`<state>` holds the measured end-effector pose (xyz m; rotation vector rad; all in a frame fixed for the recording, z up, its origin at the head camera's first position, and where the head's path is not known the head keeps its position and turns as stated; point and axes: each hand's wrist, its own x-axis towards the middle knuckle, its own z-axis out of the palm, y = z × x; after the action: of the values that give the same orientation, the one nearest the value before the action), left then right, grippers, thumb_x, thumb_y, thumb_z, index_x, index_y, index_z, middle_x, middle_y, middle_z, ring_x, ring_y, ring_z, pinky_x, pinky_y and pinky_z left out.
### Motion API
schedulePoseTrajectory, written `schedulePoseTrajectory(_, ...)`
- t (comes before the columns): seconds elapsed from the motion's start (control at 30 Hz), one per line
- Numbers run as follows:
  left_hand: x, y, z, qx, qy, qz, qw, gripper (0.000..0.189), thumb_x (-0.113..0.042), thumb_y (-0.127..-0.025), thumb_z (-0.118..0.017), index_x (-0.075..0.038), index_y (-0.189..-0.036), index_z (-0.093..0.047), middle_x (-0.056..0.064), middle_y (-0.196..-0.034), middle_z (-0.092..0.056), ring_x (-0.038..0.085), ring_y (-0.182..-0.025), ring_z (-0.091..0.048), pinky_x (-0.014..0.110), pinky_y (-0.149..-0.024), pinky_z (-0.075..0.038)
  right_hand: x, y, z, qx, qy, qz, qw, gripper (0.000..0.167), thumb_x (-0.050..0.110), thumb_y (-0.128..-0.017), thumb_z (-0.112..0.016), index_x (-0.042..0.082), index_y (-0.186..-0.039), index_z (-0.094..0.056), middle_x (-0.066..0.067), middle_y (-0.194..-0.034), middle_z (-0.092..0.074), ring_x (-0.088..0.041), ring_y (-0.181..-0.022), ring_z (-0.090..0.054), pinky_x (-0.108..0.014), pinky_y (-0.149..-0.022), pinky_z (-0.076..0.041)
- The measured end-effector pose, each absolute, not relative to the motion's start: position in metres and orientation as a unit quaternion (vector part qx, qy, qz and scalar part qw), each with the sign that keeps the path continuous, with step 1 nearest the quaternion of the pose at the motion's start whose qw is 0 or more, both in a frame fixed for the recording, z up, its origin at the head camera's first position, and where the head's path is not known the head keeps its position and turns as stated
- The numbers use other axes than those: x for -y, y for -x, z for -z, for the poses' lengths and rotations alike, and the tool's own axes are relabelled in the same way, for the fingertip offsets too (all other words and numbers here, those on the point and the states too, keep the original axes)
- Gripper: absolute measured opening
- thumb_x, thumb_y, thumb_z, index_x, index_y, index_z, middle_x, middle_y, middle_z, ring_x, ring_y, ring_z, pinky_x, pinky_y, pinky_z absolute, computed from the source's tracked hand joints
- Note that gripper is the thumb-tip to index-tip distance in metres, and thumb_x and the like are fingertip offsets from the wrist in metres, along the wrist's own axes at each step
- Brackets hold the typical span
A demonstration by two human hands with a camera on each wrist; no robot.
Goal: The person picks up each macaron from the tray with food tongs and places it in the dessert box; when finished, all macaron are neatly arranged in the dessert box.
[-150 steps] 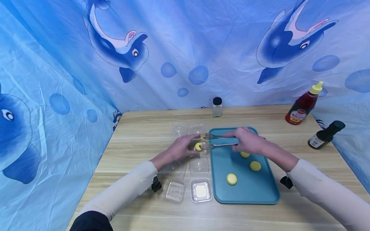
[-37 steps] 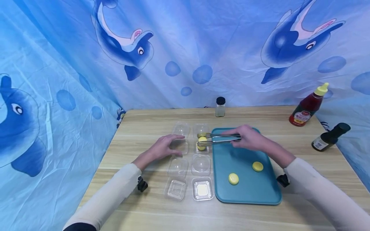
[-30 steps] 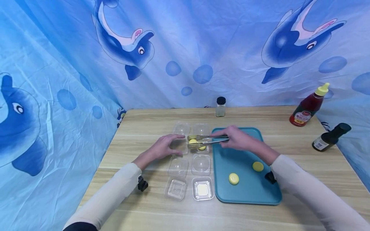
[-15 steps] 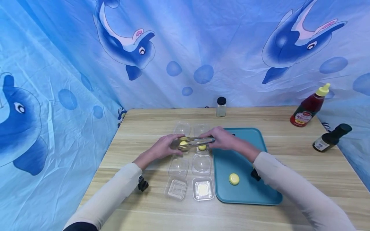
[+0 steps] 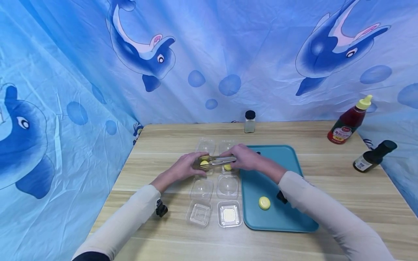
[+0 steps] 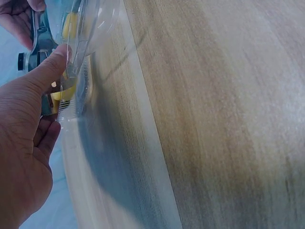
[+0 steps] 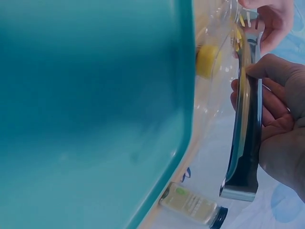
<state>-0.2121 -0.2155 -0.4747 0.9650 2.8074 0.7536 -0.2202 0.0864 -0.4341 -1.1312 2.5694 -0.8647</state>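
Note:
My right hand (image 5: 236,160) grips metal tongs (image 5: 218,160), which pinch a yellow round cake (image 5: 204,165) over a clear plastic container (image 5: 205,167). My left hand (image 5: 197,165) pinches that container's edge; in the left wrist view its thumb (image 6: 50,69) presses on the clear wall (image 6: 82,33). Just to the right, a second cake (image 5: 227,167) sits in another container. One cake (image 5: 263,202) lies on the teal tray (image 5: 287,217). The right wrist view shows the tongs (image 7: 245,119) in my right hand (image 7: 267,81) beside the tray (image 7: 95,109).
Several more clear containers (image 5: 227,185) lie in two columns left of the tray, one (image 5: 229,215) with a pale insert. At the back stands a spice jar (image 5: 249,121); a ketchup bottle (image 5: 348,122) and a dark bottle (image 5: 374,156) are at right. Blue dolphin cloth surrounds the wooden table (image 5: 163,145).
My right hand has carried the cake in the tongs leftward, from beside the tray to the container my left hand holds. The tray shows fewer cakes than five seconds ago.

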Motion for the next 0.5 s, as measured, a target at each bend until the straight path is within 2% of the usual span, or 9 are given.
schedulePoseTrajectory(0.2,0.2150,0.2124,0.4740,-0.917,-0.314,-0.244,0.041,0.090,-0.036,-0.078,-0.095,-0.011,-0.154,-0.054,0.012,-0.144,-0.065,0.034,-0.132,-0.061,0.055,-0.116,-0.046,-0.0810,0.2194,0.4305,-0.878,0.376,0.275,0.111,0.052,-0.005,-0.087,-0.075,0.004,-0.138,-0.071,-0.016,-0.124,-0.076,-0.006,-0.050,-0.037,-0.020,-0.047,-0.034)
schedulePoseTrajectory(0.5,0.2147,0.2120,0.4743,-0.915,-0.315,-0.247,0.043,0.089,-0.035,-0.078,-0.095,-0.010,-0.154,-0.055,0.011,-0.144,-0.066,0.034,-0.132,-0.061,0.054,-0.117,-0.045,-0.0802,0.2158,0.4288,-0.881,0.374,0.271,0.105,0.050,-0.005,-0.088,-0.075,0.005,-0.137,-0.072,-0.013,-0.117,-0.078,-0.007,-0.050,-0.039,-0.020,-0.046,-0.035)
